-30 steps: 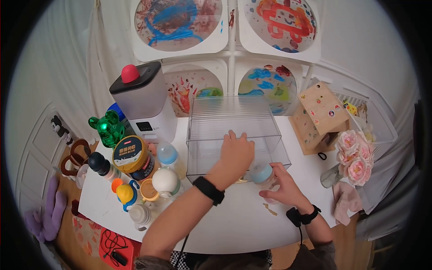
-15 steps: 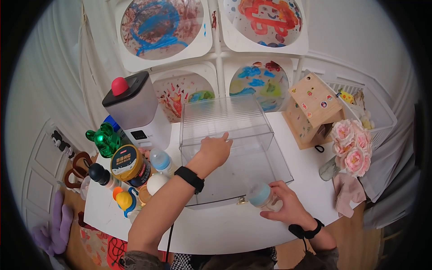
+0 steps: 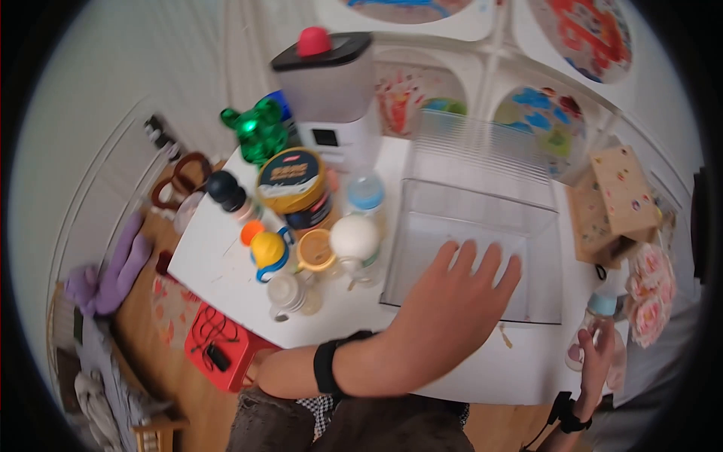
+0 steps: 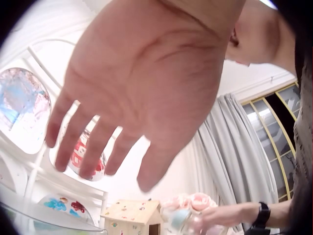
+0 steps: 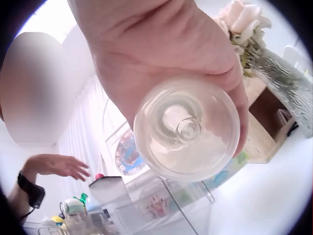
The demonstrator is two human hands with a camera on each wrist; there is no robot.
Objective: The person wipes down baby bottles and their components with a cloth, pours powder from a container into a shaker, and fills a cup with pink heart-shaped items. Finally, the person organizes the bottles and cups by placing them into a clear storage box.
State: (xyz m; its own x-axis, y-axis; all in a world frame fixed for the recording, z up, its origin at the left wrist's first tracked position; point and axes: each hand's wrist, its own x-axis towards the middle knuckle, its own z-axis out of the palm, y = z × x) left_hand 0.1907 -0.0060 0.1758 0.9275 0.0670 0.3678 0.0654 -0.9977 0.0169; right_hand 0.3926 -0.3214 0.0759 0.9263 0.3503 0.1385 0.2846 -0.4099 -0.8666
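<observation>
My right hand grips a clear baby bottle with a pale blue cap, out at the right beside the pink roses. In the right wrist view its round clear base faces the camera. My left hand is held with fingers spread and holds nothing; its bare palm shows in the left wrist view. It overlaps the front of a clear plastic box in the head view. The box's ribbed panel lies toward the back.
On the left stand a blue-capped bottle, a white round-topped bottle, several cups, a gold-and-black tub, a green bear figure and a white appliance. At the right are a wooden house and pink roses.
My right hand has carried the baby bottle from the box's front edge away to the right. My left hand has come back from the box's ribbed panel, fingers spreading. The head view has shifted.
</observation>
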